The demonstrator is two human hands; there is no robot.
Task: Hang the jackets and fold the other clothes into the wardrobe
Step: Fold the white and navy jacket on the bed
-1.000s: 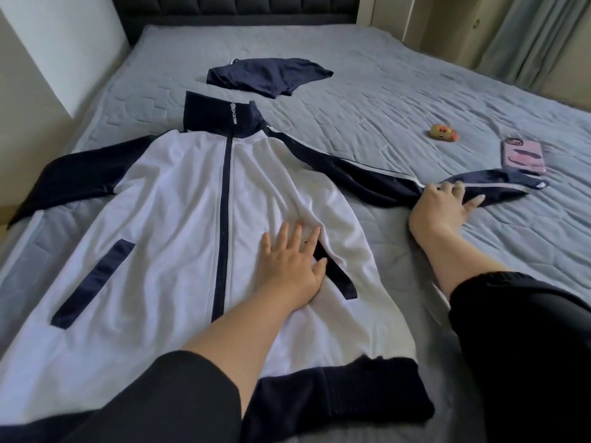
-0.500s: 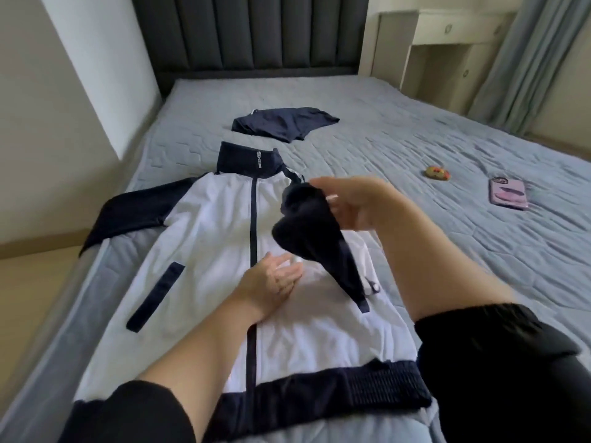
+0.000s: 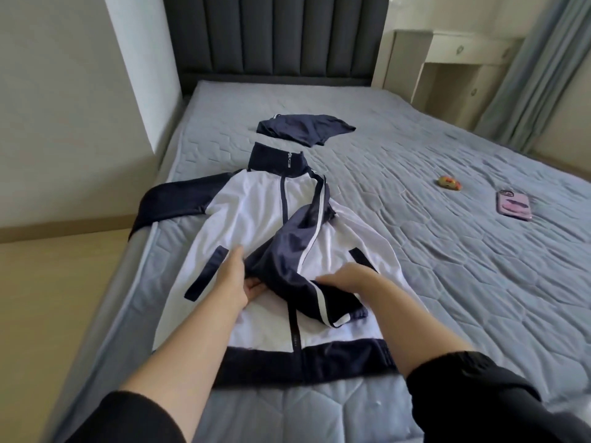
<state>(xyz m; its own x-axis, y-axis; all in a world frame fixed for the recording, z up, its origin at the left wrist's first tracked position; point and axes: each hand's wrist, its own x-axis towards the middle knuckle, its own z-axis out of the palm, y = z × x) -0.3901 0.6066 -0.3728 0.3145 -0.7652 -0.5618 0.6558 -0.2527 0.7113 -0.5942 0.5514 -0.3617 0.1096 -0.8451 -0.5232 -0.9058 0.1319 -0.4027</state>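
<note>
One jacket (image 3: 256,225), left edge of bed (image 3: 447,282): sleeve (image 3: 297,251) folded across front, left hand (image 3: 238,279) pinching it, right hand (image 3: 348,276) flat atop; dark garment (image 3: 303,127) awaits; hanging evidently remains.

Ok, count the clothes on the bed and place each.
2. The white and navy jacket lies spread on the bed, near left; the dark navy garment lies beyond its collar. More may be out of view.
</note>
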